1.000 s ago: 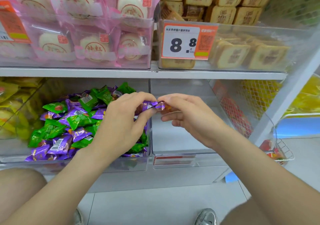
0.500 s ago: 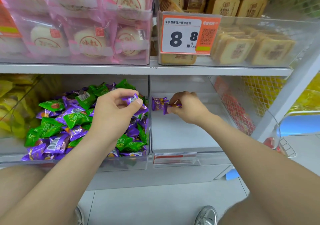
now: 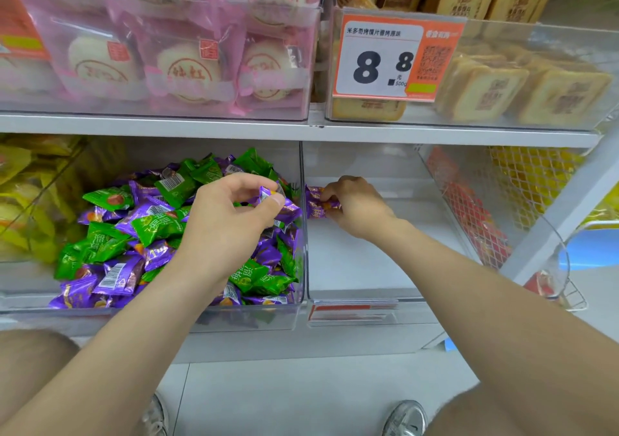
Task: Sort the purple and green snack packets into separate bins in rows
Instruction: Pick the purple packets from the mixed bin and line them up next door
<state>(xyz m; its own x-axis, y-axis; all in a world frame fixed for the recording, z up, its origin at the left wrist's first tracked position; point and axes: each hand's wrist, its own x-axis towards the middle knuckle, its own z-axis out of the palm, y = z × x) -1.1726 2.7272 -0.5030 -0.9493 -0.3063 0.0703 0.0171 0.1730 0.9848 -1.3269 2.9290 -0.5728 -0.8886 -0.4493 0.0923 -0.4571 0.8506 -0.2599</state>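
Note:
A clear bin (image 3: 303,234) on the lower shelf holds a mixed heap of purple packets (image 3: 114,276) and green packets (image 3: 107,197). Above that heap my left hand (image 3: 227,221) pinches a purple packet (image 3: 284,209) between thumb and fingers. The clear bin (image 3: 351,296) to the right holds two purple packets (image 3: 315,201) at its back left corner, one behind the other. My right hand (image 3: 355,206) reaches into that bin and its fingertips pinch the nearer of the two packets.
The upper shelf (image 3: 301,130) overhangs both bins and carries pink-wrapped cakes (image 3: 187,67), tan pastries (image 3: 536,90) and a price tag (image 3: 395,57). Yellow packets (image 3: 23,194) fill the bin at left. A wire basket (image 3: 522,221) hangs at right. My shoes (image 3: 405,419) stand on grey floor below.
My right hand carried a purple packet from my left hand into the right bin and set it by the one at the back. My left hand picked another purple packet off the heap.

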